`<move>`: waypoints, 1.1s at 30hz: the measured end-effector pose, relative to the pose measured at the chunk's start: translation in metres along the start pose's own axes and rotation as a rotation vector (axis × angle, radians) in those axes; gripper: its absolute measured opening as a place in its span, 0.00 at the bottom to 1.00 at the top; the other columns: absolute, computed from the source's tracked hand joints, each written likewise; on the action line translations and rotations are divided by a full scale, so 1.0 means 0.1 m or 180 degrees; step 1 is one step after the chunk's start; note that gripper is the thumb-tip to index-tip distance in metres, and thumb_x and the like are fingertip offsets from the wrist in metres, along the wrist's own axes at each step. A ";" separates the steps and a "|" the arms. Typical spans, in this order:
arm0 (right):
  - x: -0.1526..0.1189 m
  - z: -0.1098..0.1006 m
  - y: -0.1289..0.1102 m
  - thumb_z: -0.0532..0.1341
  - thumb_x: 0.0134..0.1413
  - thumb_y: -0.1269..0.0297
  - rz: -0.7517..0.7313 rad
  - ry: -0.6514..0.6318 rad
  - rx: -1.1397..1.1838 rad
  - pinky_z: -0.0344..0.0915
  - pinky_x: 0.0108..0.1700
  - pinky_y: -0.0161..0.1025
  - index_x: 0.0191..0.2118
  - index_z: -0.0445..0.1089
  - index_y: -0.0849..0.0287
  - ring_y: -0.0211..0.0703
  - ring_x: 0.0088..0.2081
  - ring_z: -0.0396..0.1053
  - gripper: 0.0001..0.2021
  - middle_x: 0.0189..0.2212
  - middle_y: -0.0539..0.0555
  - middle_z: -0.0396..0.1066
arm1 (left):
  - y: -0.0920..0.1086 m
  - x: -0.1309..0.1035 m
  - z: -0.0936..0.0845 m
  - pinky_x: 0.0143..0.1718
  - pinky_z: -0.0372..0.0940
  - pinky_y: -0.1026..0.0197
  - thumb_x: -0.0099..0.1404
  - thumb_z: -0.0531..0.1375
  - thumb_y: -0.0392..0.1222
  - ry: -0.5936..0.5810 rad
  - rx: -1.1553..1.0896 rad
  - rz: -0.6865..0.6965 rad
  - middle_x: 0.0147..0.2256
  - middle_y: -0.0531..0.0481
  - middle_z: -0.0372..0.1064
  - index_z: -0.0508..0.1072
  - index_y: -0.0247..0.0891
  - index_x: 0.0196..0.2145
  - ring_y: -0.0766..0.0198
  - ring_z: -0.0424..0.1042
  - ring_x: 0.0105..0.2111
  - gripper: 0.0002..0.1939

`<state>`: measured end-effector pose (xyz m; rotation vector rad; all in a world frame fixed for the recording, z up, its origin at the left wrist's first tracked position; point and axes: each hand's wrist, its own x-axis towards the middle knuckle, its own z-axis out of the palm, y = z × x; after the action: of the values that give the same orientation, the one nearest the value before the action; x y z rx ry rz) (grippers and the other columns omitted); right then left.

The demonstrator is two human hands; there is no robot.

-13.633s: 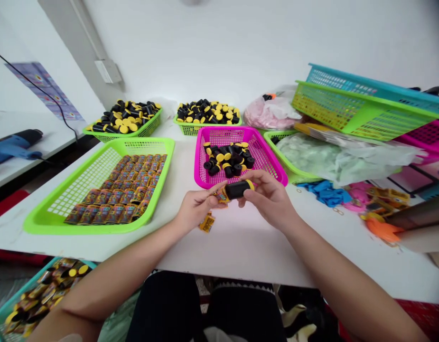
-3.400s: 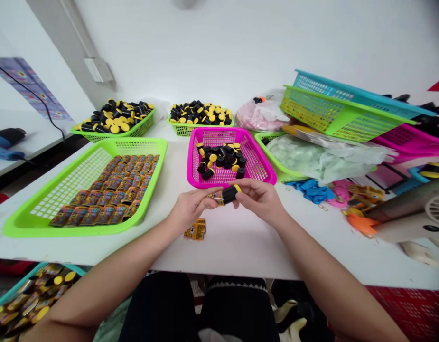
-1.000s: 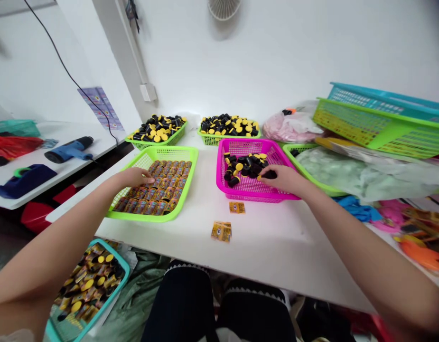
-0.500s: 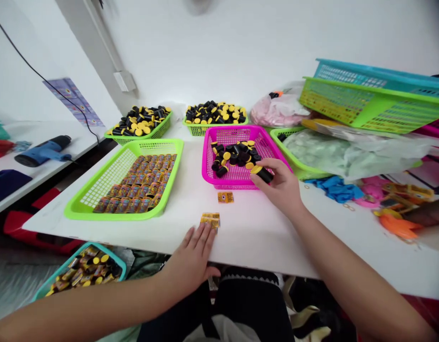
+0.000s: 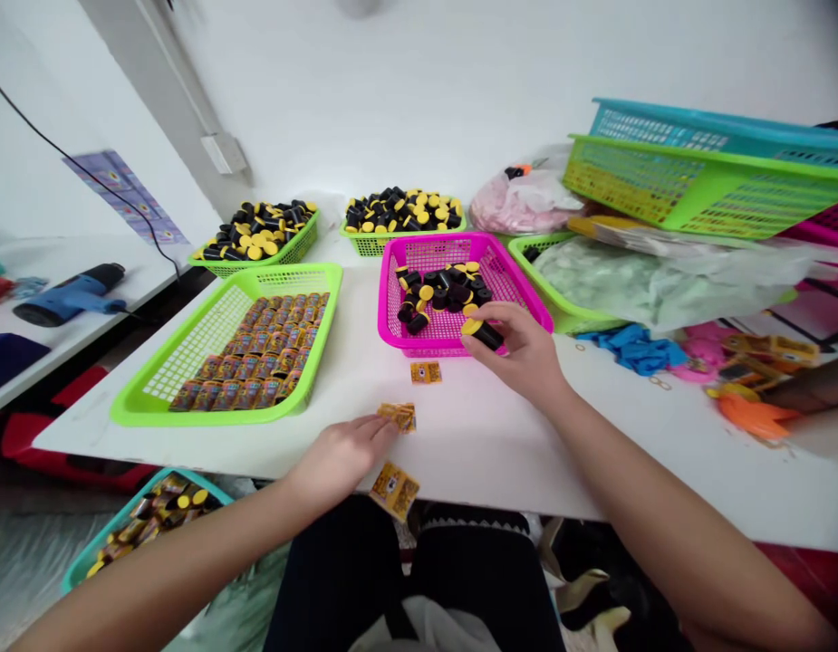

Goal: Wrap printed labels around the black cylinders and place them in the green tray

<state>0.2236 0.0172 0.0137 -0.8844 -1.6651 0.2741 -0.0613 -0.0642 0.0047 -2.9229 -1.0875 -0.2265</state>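
Observation:
My right hand (image 5: 520,353) pinches a small black canister with a yellow lid (image 5: 485,336), tilted, just in front of the pink basket (image 5: 391,337). More such canisters (image 5: 440,294) lie loose in that basket. My left hand (image 5: 343,455) rests low over the table, fingers stretched and touching a small pile of orange printed labels (image 5: 399,416). Close to its thumb side, one orange label (image 5: 395,492) juts over the table's front edge; whether the thumb touches it is hidden. Another label (image 5: 426,372) lies flat between the pile and the pink basket.
Left stands a green basket (image 5: 123,398) with rows of labelled canisters. Two green baskets (image 5: 303,244) (image 5: 370,244) of black-yellow canisters stand behind. Stacked baskets (image 5: 704,190), plastic bags (image 5: 663,281) and blue pieces (image 5: 636,351) fill the right. A blue heat gun (image 5: 72,294) lies far left.
My left hand has drawn back left and toward me, and a label now sticks out over the table edge. My right hand with the canister has shifted slightly left.

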 end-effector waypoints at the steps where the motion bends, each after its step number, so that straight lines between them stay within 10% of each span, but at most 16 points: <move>1: 0.00 0.00 0.00 0.67 0.53 0.61 0.0020 -0.0001 0.0019 0.72 0.44 0.45 0.42 0.71 0.52 0.45 0.45 0.71 0.11 0.41 0.55 0.72 | -0.04 0.04 0.02 0.47 0.73 0.57 0.67 0.50 0.28 -0.0127 -0.0247 -0.0177 0.47 0.42 0.77 0.74 0.36 0.49 0.57 0.78 0.46 0.18; 5: -0.02 0.00 0.01 0.67 0.52 0.59 0.0156 -0.0053 0.0108 0.72 0.46 0.47 0.43 0.70 0.52 0.45 0.44 0.72 0.12 0.42 0.54 0.73 | -0.12 0.10 -0.05 0.44 0.73 0.58 0.66 0.53 0.29 -0.0143 -0.1156 -0.0600 0.40 0.47 0.79 0.76 0.40 0.49 0.58 0.79 0.39 0.18; 12: -0.07 0.06 -0.16 0.70 0.49 0.62 0.0261 0.0157 0.0864 0.72 0.41 0.42 0.38 0.67 0.53 0.41 0.40 0.73 0.13 0.41 0.53 0.73 | -0.11 0.61 -0.40 0.31 0.72 0.67 0.60 0.63 0.34 0.1090 -0.2357 -0.0593 0.36 0.46 0.77 0.81 0.38 0.33 0.64 0.76 0.34 0.06; 18: -0.07 0.09 -0.31 0.70 0.49 0.60 0.0580 0.0432 0.1275 0.74 0.37 0.40 0.29 0.61 0.54 0.40 0.39 0.74 0.15 0.38 0.51 0.74 | -0.13 1.00 -0.03 0.38 0.75 0.58 0.57 0.69 0.44 0.1045 -0.4228 -0.0916 0.34 0.47 0.79 0.76 0.36 0.46 0.62 0.78 0.32 0.19; 23: -0.07 0.12 -0.34 0.70 0.49 0.54 0.0951 0.0574 0.1255 0.75 0.36 0.39 0.24 0.58 0.55 0.40 0.37 0.75 0.20 0.36 0.51 0.76 | -0.15 0.93 0.17 0.44 0.71 0.59 0.64 0.63 0.41 0.0873 -0.3734 -0.0781 0.33 0.51 0.80 0.55 0.42 0.65 0.63 0.79 0.35 0.35; 33: -0.09 0.16 -0.43 0.71 0.48 0.60 0.1199 0.0236 0.1565 0.74 0.35 0.35 0.22 0.58 0.57 0.37 0.35 0.74 0.20 0.35 0.51 0.77 | -0.15 0.89 0.20 0.42 0.70 0.59 0.66 0.61 0.36 0.1094 -0.3583 -0.0444 0.35 0.48 0.79 0.35 0.41 0.70 0.61 0.79 0.35 0.46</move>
<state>0.1921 -0.0142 0.0282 -0.8100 -1.2697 0.8584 -0.0019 0.0069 -0.0029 -3.3541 -1.3979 -1.7856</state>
